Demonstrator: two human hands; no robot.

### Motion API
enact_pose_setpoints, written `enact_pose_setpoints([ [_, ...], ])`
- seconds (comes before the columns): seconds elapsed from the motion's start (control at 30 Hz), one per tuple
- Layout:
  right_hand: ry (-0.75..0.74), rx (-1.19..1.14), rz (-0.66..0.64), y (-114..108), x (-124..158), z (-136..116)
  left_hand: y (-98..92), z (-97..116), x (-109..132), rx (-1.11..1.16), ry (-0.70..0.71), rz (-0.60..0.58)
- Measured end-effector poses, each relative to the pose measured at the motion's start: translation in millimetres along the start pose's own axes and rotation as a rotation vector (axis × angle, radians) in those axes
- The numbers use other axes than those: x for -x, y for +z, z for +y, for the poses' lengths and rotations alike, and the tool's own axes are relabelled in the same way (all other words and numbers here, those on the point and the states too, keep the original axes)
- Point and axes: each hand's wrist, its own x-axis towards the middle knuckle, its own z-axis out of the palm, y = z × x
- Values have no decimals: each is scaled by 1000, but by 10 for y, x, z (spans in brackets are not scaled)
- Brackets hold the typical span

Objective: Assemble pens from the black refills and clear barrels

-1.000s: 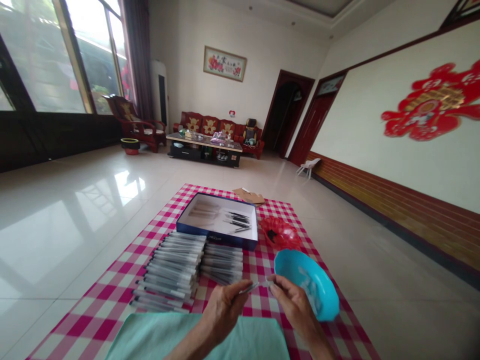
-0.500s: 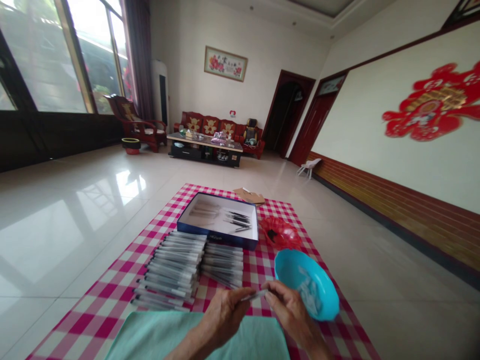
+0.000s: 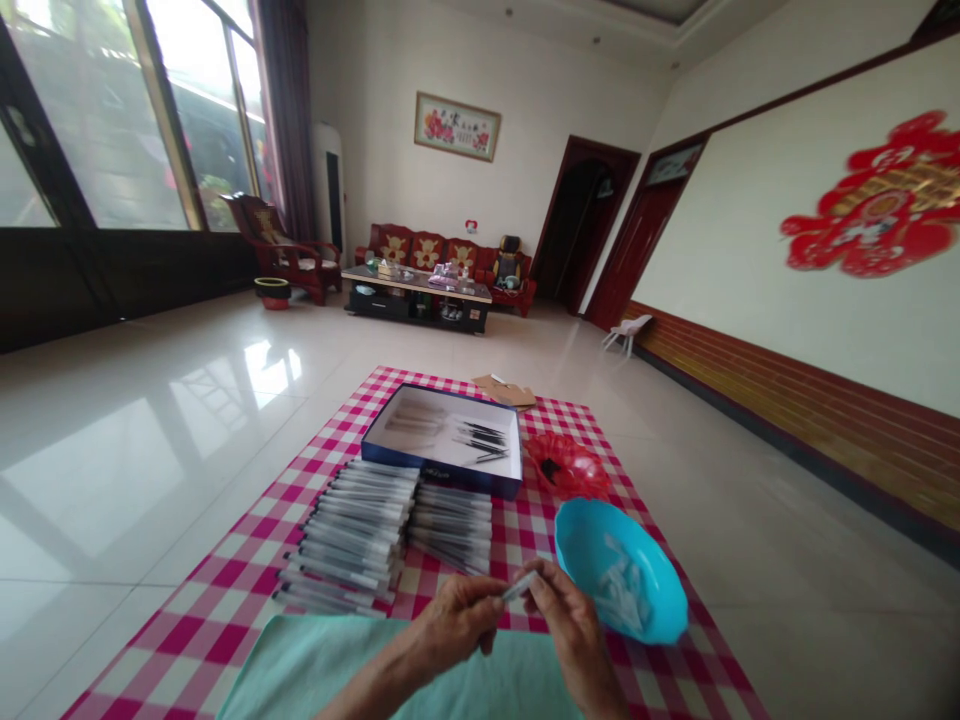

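My left hand (image 3: 457, 618) and my right hand (image 3: 564, 618) meet low in the middle, both pinched on a thin grey pen (image 3: 517, 587) held between their fingertips. Just ahead of them lie two stacks of several similar grey pens (image 3: 379, 530) on the red-and-white checked cloth (image 3: 225, 610). A blue bowl (image 3: 622, 570) with small clear pieces inside sits to the right of my right hand. Beyond the stacks is a dark blue box (image 3: 442, 445) holding several black refills.
A mint-green towel (image 3: 330, 670) lies under my wrists. A red dish (image 3: 566, 467) sits beside the box, and brown cardboard (image 3: 506, 390) lies at the cloth's far edge. Shiny tiled floor surrounds the cloth; a coffee table (image 3: 420, 295) and red sofa stand far back.
My hands have drawn together, closing the gap along the pen, and have dropped slightly lower. The view has shifted a little to the left.
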Motion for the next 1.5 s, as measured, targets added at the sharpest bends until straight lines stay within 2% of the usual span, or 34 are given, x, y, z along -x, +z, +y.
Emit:
enact_pose_setpoints([
  [0.23, 3, -20, 123, 109, -16, 192, 6, 46, 75, -747, 238, 197],
  [0.33, 75, -90, 173, 172, -19, 219, 16, 2, 95, -1067, 261, 247],
  [0.4, 143, -180, 208, 209, -29, 222, 23, -30, 90, -1186, 265, 271],
  [0.47, 192, -245, 221, 224, -46, 215, 23, -39, 73, -1177, 258, 284],
  [0.53, 198, -221, 210, 212, -60, 202, 10, -24, 49, -1040, 232, 288],
  [0.63, 140, -155, 152, 176, -57, 191, -25, 11, 6, -684, 179, 247],
  [0.73, 111, -247, 67, 176, -29, 187, -59, 13, -28, -308, 110, 158],
  [0.87, 128, -425, -23, 239, -3, 148, -83, -16, -31, 47, -99, 68],
  [0.93, 151, -470, -21, 280, -3, 127, -84, -22, -18, 145, -214, 33],
  [1.0, 171, -483, 14, 323, -7, 127, -74, -33, -12, 201, -268, 32],
  [1.07, 175, -498, 66, 371, -8, 157, -50, -57, -18, 188, -267, 63],
  [1.13, 180, -524, 111, 418, -5, 203, -20, -86, -25, 54, -190, 120],
  [1.27, 204, -478, 218, 489, 3, 273, 23, -100, 22, -509, 62, 279],
  [1.37, 212, -429, 290, 530, 5, 291, 33, -81, 97, -831, 160, 309],
  [1.43, 219, -428, 324, 554, 12, 298, 34, -75, 136, -926, 175, 300],
  [1.5, 222, -418, 344, 571, 31, 302, 26, -72, 152, -908, 166, 307],
])
